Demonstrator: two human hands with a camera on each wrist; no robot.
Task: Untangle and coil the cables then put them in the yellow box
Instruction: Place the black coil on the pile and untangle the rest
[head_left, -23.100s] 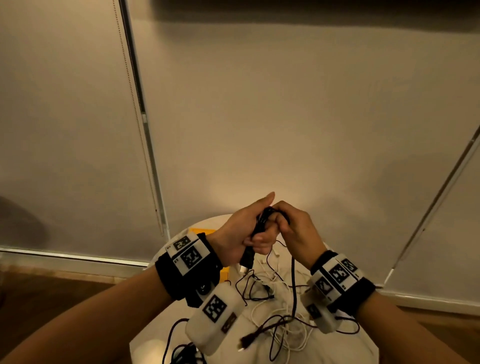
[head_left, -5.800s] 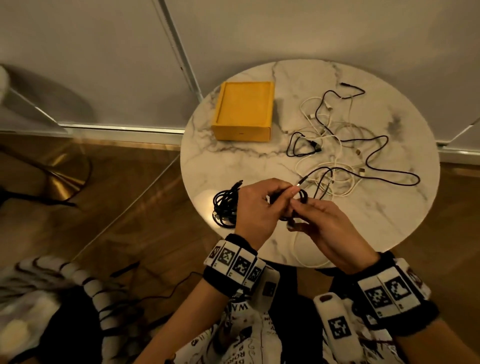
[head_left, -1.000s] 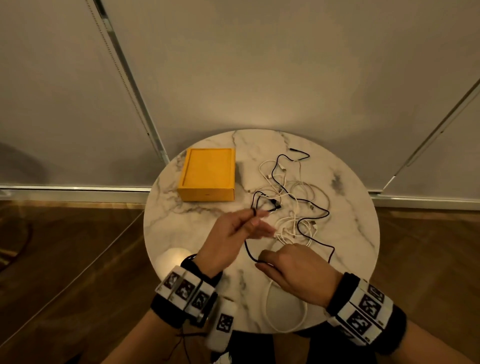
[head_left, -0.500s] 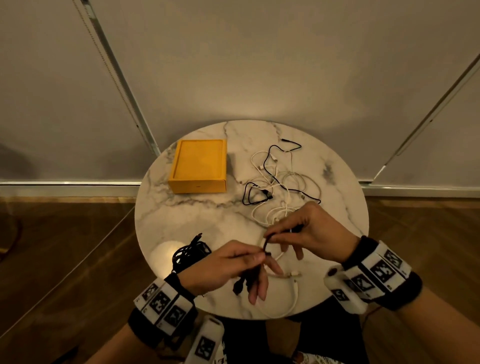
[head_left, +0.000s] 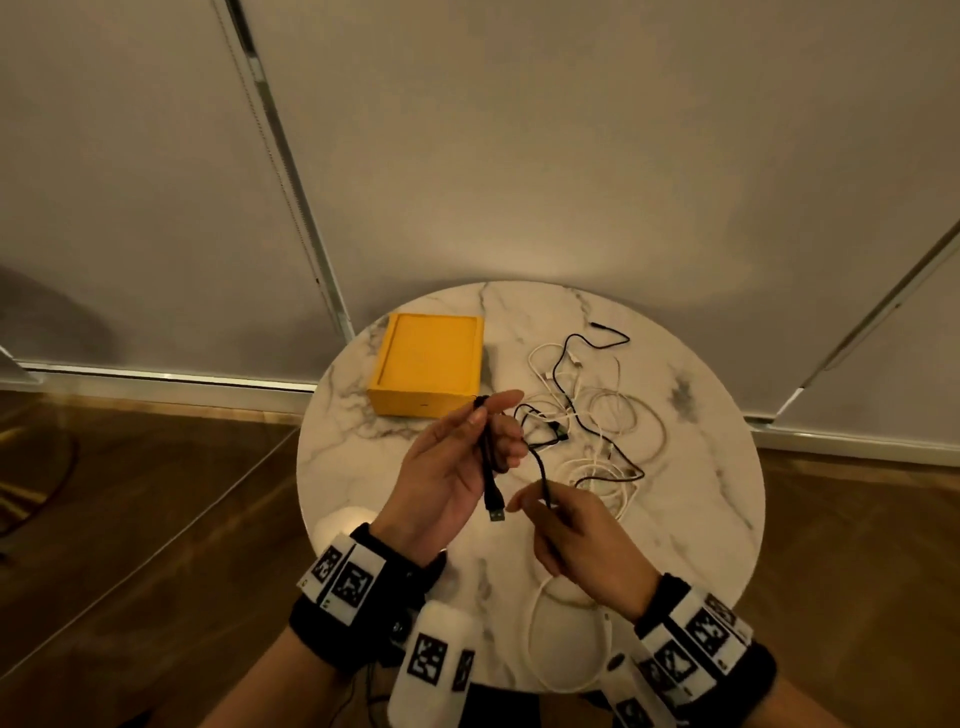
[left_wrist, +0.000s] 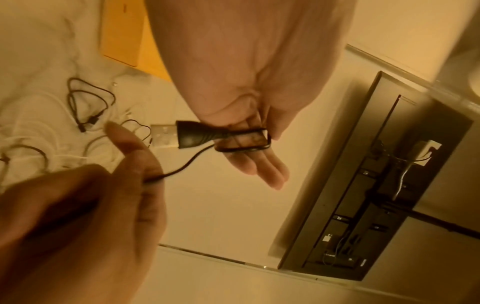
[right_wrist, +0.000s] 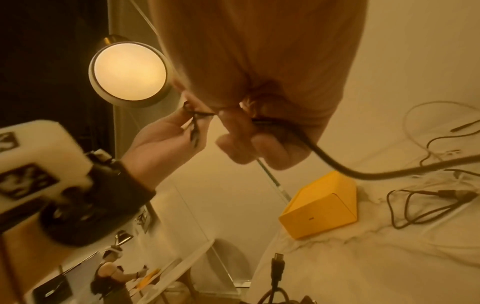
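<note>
Above the round white marble table (head_left: 691, 525), the left hand (head_left: 457, 467) holds thin black USB cable (head_left: 488, 467) turns wound over its straight fingers while the right hand (head_left: 576, 540) pinches the trailing length, which should feed taut, even loops toward the closed yellow box (head_left: 426, 364) far left.

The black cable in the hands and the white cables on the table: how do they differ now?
The black cable is lifted, wound round the left hand's fingers and pinched by the right hand; the white cables lie loose on the table. One is dark, the others pale. None is in the yellow box.
</note>
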